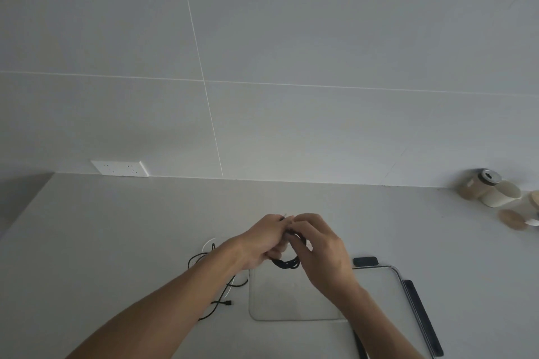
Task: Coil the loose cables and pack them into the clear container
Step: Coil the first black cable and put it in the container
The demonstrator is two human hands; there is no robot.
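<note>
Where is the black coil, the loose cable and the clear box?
coil (pixel 287 263), head view, on the bottom of the loop hanging between the hands
loose cable (pixel 221 299), head view, on the strand near its plug
clear box (pixel 291 294), head view, on its bare lid

Matt counter (pixel 116 227) — clear glossy plastic container (pixel 379 294).

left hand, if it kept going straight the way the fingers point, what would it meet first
Almost at once the right hand: the left hand points up and to the right, and both hands already meet on the black coiled cable. Beyond them lies bare counter, then the wall, though depth is hard to judge.
</note>
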